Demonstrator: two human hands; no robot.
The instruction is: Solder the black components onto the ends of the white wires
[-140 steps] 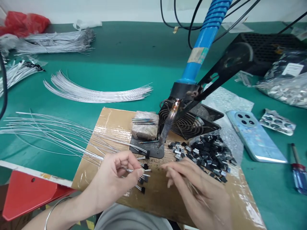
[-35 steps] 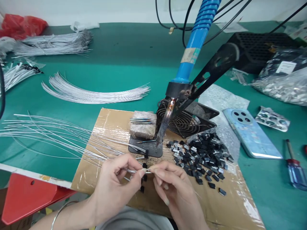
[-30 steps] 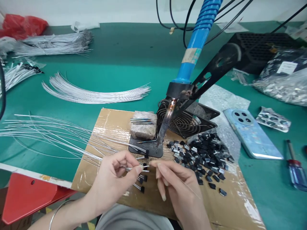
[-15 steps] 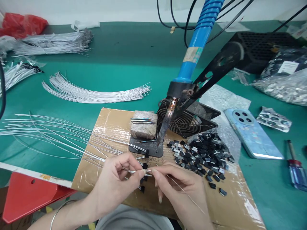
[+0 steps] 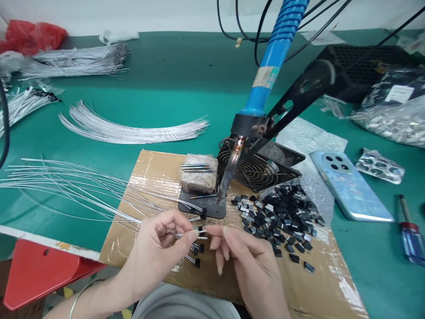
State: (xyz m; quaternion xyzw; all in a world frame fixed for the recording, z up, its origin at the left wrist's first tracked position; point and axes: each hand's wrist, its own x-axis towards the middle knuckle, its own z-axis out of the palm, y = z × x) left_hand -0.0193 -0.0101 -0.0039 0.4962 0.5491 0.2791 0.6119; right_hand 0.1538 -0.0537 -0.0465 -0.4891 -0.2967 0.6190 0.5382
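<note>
My left hand (image 5: 168, 252) is closed, thumb and forefinger pinching white wires (image 5: 133, 218) close to their bare ends. Those ends stick out just past the fingertips. My right hand (image 5: 247, 257) is closed too, its forefinger at the wire ends. A thin strand of wire (image 5: 267, 271) runs through its grip and shows below the palm. Beneath the hands lie several wires fitted with small black connectors (image 5: 196, 263). Above them, a soldering iron (image 5: 232, 164) is fixed in a stand, its tip pointing down over a dark pad (image 5: 212, 210).
Right of my hands is a heap of black connector pieces (image 5: 282, 212) on the cardboard (image 5: 133, 252). Behind stand a fan (image 5: 255, 168) and a wrapped block (image 5: 199, 179). A phone (image 5: 352, 186) and a screwdriver (image 5: 410, 235) lie right. A wire bundle (image 5: 133, 133) curves across the green table.
My right hand has shifted slightly left, and its forefinger now reaches toward the wire ends. Less of the thin strand shows. My left hand has moved slightly left, still pinching the wires.
</note>
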